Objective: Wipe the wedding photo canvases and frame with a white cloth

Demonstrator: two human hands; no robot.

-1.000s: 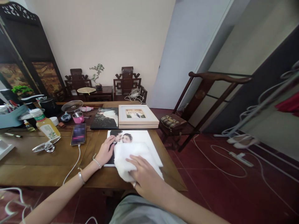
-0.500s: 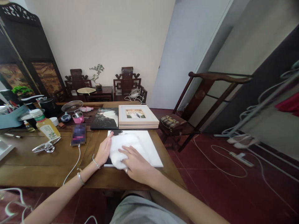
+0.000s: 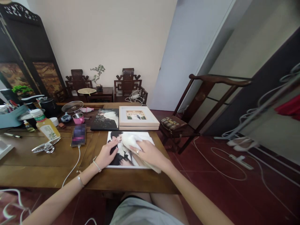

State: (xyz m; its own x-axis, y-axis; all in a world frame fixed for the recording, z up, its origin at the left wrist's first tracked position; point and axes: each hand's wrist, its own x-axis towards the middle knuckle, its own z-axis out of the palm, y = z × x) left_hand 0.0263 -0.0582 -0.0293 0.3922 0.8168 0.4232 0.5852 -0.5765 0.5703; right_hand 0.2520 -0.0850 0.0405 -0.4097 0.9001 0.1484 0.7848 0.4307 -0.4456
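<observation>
Head view: our right hand (image 3: pixel 148 153) has its fingers gripping the white cloth (image 3: pixel 130 139), which slants far-left to near-right across the photo panel (image 3: pixel 120 155) on the desk (image 3: pixel 131 181), just right of our left hand (image 3: pixel 106 155), fingers extended on the panel.

White cloth (image 3: pixel 129 139), plaid bag (image 3: pixel 172 123)

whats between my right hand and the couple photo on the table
In the head view, a white cloth lies between the right hand and the couple photo, bunched under the fingers.
</observation>
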